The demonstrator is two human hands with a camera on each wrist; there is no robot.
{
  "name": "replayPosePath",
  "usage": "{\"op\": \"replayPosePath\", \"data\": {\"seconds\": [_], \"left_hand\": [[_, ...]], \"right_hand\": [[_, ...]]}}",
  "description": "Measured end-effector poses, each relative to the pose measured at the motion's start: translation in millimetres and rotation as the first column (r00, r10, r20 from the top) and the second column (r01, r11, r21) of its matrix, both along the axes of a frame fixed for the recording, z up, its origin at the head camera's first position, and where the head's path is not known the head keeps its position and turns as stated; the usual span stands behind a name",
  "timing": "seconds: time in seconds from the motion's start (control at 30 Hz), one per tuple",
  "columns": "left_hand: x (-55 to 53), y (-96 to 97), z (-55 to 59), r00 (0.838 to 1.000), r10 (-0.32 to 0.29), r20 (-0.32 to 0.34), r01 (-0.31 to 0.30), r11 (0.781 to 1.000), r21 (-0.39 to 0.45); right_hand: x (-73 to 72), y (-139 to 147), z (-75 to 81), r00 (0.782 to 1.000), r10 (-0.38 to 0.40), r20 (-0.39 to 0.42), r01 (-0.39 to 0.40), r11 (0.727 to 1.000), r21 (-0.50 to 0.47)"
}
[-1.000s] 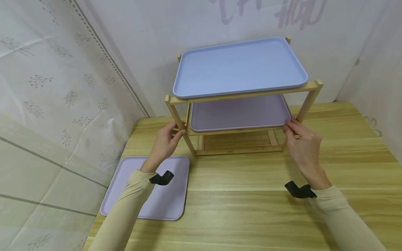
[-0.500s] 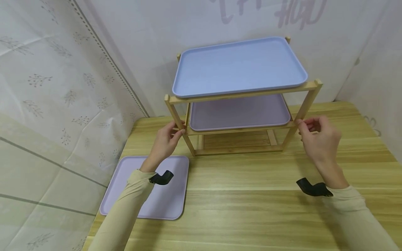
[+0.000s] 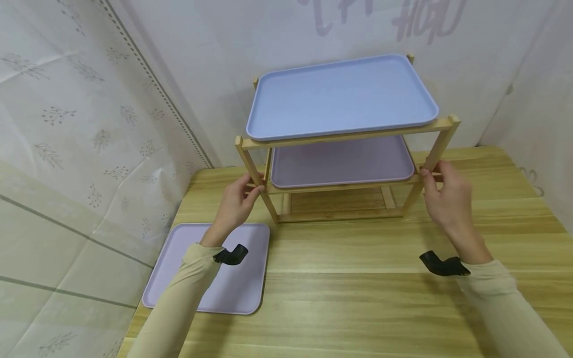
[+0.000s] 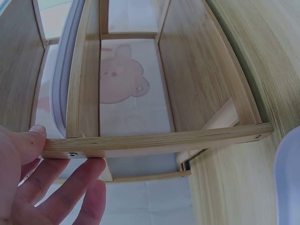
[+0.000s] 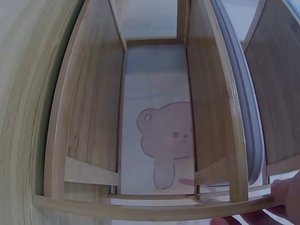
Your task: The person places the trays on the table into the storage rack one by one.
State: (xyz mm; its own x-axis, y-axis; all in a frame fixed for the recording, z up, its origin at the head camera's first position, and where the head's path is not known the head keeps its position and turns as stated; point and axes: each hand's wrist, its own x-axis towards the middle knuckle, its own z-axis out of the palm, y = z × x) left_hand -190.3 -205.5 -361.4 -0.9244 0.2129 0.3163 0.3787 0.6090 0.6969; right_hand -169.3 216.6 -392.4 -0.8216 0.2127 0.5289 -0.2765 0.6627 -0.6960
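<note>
A three-tier wooden rack (image 3: 340, 215) stands on the table, with a light blue tray (image 3: 340, 97) on its top tier. On the middle tier lies a purple tray (image 3: 342, 161); the bottom tier holds no tray. My left hand (image 3: 237, 201) grips the rack's left front leg at middle-tier height; the left wrist view shows thumb and fingers on opposite sides of that leg (image 4: 159, 143). At the same height, my right hand (image 3: 449, 196) pinches the right front leg, its fingers partly cut off in the right wrist view.
A second purple tray (image 3: 237, 263) lies flat on the wooden table (image 3: 340, 308) at the left, beneath my left forearm. Behind the rack hangs a pale printed cloth (image 3: 215, 59). Patterned curtain (image 3: 76, 149) borders the table's left side.
My right hand has left the middle tray's right front corner and moved right, onto the rack's right front leg. The left hand, rack and trays stay in place.
</note>
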Motion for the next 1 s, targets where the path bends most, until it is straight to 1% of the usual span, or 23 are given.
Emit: {"op": "replayPosePath", "data": {"seconds": [0.1,0.2,0.4,0.53,0.73,0.93,1.0], "left_hand": [[-0.4,0.1,-0.7,1.000,0.002,0.001,-0.002,1.000,-0.001],[-0.5,0.2,-1.1,1.000,-0.001,0.000,0.001,1.000,0.000],[-0.9,-0.6,-2.5,1.000,-0.009,-0.022,0.009,1.000,0.000],[-0.6,-1.0,-3.1,1.000,-0.003,-0.028,0.003,1.000,0.002],[0.4,-0.9,-2.7,1.000,0.006,-0.012,-0.006,1.000,0.001],[0.6,-3.4,-0.6,1.000,-0.018,0.022,0.018,1.000,-0.006],[1.1,-5.3,0.3,0.999,-0.021,0.030,0.022,0.999,-0.023]], "right_hand": [[-0.9,0.3,-2.0,0.999,0.038,0.019,-0.038,0.999,-0.003],[-1.6,-0.3,-3.8,0.998,0.054,0.028,-0.054,0.999,0.000],[-2.1,-3.0,-6.5,0.999,0.036,0.006,-0.036,0.999,0.018],[-3.0,-3.7,-8.2,1.000,0.029,-0.003,-0.029,0.999,0.023],[-4.1,-4.3,-10.0,0.999,0.037,-0.011,-0.036,0.999,0.017],[-4.2,-3.2,-10.4,0.999,0.032,-0.012,-0.032,0.999,0.021],[-3.9,-2.6,-10.6,0.999,0.029,-0.014,-0.028,0.999,0.025]]}}
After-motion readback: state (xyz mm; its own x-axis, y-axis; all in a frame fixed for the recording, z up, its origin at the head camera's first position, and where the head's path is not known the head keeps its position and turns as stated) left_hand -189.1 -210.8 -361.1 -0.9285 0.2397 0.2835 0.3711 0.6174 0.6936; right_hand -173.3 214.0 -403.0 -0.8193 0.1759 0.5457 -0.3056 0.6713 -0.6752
